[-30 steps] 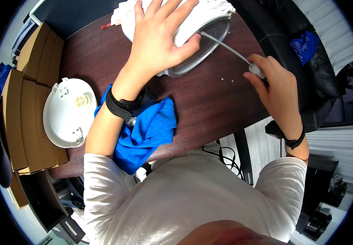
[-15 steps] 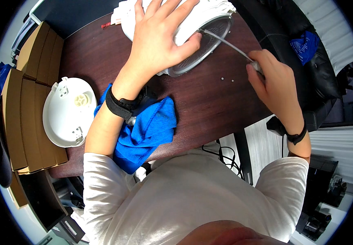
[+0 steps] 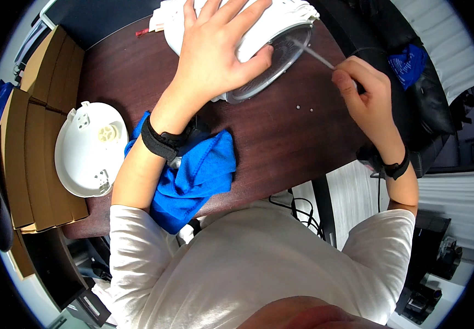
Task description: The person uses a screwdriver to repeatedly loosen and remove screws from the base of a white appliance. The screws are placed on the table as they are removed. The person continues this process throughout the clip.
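Observation:
My left hand [image 3: 215, 55] lies flat with spread fingers on a white round appliance [image 3: 281, 24] that rests on its side at the far edge of the dark wooden table [image 3: 281, 148]. Its clear round face [image 3: 270, 71] points toward me. My right hand [image 3: 365, 98] pinches a thin grey rod-like tool [image 3: 316, 55], whose tip reaches into the clear face. Both wrists wear black bands.
A blue cloth [image 3: 193, 175] lies under my left forearm. A white round plastic cover [image 3: 89, 148] sits at the table's left end beside cardboard boxes [image 3: 28, 137]. Two tiny pale bits [image 3: 304, 108] lie on the wood. A dark chair with blue cloth [image 3: 409, 63] stands right.
My right hand has moved up and toward the appliance, pushing the thin tool further into the clear face. My left hand has stayed on the appliance.

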The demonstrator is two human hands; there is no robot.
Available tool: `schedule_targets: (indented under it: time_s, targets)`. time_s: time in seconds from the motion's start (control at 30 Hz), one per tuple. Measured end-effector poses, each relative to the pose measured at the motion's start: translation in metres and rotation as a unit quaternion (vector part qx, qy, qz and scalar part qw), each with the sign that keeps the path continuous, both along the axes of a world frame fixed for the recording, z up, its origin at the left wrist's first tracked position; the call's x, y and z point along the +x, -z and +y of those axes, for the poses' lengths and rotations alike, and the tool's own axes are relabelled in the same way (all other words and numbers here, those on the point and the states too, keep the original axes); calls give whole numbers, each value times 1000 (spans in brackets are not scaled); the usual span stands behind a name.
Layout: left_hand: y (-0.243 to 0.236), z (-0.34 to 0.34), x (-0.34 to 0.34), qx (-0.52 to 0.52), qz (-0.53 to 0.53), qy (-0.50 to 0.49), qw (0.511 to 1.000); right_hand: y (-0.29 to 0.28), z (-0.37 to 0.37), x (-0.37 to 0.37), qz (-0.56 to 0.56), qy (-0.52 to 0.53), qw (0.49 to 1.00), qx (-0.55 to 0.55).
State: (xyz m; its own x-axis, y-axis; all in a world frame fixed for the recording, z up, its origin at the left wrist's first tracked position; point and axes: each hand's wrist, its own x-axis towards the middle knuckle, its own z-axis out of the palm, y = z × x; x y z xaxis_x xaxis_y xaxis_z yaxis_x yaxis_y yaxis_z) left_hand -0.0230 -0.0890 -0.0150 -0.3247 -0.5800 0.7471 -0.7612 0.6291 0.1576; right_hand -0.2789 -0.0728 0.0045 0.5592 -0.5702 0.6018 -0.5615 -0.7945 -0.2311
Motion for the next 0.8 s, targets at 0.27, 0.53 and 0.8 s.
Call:
schedule_targets:
  time_s: [0.27,0.53,0.8]
  targets:
    - [-1,0,0,7,-1,0,1000,-2,-3,1,120,89,985,-88]
    - [0,0,0,3,-2,-1,1000,-4,0,6,159,110,975,-113]
    - [-2,0,-1,11,-5,-2,1000,-6,3,6,186,122,966,-130]
